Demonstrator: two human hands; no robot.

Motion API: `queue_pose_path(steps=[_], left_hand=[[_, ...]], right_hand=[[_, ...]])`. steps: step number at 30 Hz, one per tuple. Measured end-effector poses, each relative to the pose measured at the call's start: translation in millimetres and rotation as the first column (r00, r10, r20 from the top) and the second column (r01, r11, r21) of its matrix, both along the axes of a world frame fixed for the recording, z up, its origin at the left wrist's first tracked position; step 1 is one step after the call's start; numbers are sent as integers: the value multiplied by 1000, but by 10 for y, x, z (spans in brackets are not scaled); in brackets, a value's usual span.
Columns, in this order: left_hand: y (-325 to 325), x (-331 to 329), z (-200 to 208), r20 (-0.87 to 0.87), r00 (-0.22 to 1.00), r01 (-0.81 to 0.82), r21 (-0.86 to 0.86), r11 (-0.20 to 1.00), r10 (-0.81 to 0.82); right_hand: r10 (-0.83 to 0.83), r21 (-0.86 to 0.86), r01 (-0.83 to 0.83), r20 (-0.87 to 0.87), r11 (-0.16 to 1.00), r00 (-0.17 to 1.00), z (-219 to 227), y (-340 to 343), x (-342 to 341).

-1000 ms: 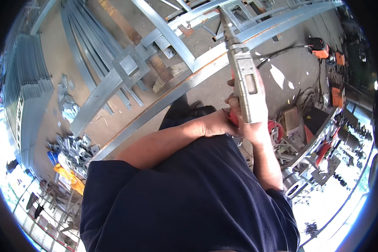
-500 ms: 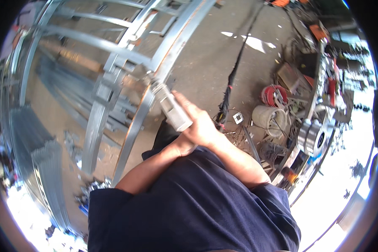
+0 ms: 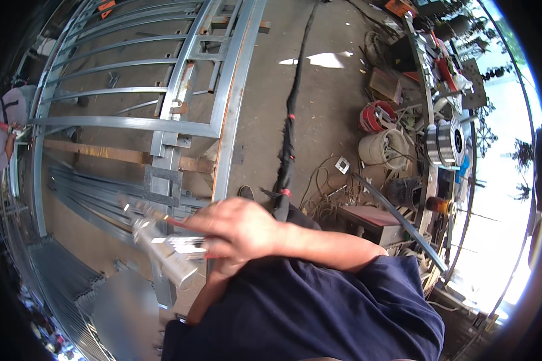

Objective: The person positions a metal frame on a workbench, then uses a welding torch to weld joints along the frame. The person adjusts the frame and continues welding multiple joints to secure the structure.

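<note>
A silver welding gun (image 3: 165, 256) with a narrow, blurred nozzle end points up and left in front of my body. My right hand (image 3: 241, 231) is closed on its grip side, the fingers reaching forward along a thin reddish part. My left hand (image 3: 221, 268) lies under the right one; its fingers are mostly hidden. Just beyond the gun stands a galvanized steel frame (image 3: 229, 114) of square tubes, with its end post and a small square bracket (image 3: 162, 185) nearest the nozzle. The nozzle appears apart from the frame.
A black cable (image 3: 288, 141) with red ties runs across the floor to my body. Right: a red bucket (image 3: 377, 116), a white bucket (image 3: 382, 147), a wire spool (image 3: 444, 144) and a cluttered bench. Left: stacked steel strips (image 3: 60, 271), a blurred grey oval (image 3: 126, 313) and another person (image 3: 12, 114).
The gun has swung left and down, away from the frame's tube, and my hands have moved left with it. My view has turned, showing more of the frame and the other person.
</note>
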State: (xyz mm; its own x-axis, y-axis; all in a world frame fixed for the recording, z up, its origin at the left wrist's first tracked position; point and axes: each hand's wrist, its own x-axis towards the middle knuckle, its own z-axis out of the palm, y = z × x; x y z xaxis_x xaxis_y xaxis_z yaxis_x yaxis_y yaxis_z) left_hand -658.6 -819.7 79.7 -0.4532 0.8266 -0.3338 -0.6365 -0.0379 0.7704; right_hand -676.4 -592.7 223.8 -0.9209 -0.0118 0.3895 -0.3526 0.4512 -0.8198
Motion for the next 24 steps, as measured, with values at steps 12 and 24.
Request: queue_pose_path(steps=[12,24], left_hand=[[-21,201,857,152,988,-85,517,852,7],[68,868,1123,290,939,41,440,897,-185]], right_hand=[[-268,539,111,222,835,938,-1046,976,1035],[-513,432,389,218,814,830,-971,339,2838]])
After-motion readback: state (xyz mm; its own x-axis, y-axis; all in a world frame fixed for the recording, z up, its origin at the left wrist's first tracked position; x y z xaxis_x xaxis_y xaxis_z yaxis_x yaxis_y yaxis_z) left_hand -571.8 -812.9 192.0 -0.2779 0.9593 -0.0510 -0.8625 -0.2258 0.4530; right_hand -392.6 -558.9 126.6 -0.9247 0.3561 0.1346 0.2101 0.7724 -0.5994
